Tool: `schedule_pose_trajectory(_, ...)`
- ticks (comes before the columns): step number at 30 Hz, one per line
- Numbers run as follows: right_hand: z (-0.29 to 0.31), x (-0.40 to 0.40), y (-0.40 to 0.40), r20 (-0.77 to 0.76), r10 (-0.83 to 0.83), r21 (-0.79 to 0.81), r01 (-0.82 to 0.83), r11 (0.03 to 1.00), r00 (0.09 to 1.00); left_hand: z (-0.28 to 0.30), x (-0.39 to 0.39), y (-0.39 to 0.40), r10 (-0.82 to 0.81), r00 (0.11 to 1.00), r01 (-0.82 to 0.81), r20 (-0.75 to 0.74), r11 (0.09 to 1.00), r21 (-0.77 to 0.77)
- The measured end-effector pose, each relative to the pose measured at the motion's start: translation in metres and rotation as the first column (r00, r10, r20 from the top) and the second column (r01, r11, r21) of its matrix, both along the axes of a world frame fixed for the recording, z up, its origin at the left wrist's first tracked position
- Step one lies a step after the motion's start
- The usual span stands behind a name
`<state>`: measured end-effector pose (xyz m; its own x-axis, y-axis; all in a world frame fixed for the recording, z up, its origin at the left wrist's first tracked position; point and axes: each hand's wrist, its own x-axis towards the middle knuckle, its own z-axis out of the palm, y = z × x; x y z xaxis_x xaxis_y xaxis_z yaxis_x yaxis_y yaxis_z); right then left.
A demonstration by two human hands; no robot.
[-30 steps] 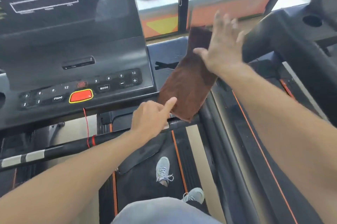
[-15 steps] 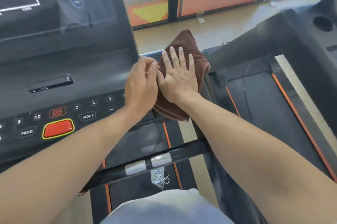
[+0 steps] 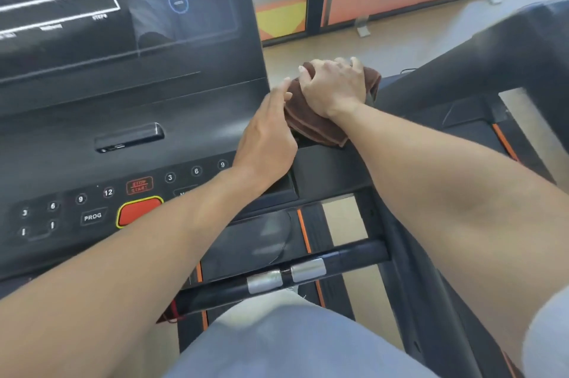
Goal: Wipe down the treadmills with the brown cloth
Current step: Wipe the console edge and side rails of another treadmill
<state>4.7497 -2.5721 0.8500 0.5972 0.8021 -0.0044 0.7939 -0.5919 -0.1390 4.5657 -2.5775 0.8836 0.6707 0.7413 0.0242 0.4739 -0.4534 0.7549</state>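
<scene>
The folded brown terry cloth (image 3: pixel 311 125) lies on the side tray just right of the black treadmill console (image 3: pixel 172 119), bunched under the right hand (image 3: pixel 334 85). That grip curls over the cloth's top, likely to gather it into a firm pad for wiping. The left hand (image 3: pixel 266 137), fingers straight and together, rests against the cloth's left edge, apparently steadying it.
</scene>
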Motion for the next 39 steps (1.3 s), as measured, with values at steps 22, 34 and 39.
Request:
schedule_pose_trajectory(22,-0.022,-0.083,-0.101,-0.103,0.189,0.056,-0.184,0.981,0.977,0.015,0.109,0.043,-0.052,0.994,0.029,-0.094,0.972,-0.235)
schedule_pose_trajectory(34,-0.002,-0.005,-0.012,-0.078,-0.107,-0.060,0.103,0.993,0.991,-0.009,0.124,0.061,0.119,0.980,-0.179,-0.162,0.884,-0.432)
schedule_pose_trajectory(39,0.006,0.014,-0.002,-0.169,-0.197,-0.031,0.195,0.980,0.966,-0.020,0.126,0.057,0.053,0.969,-0.127,-0.243,0.946,-0.297)
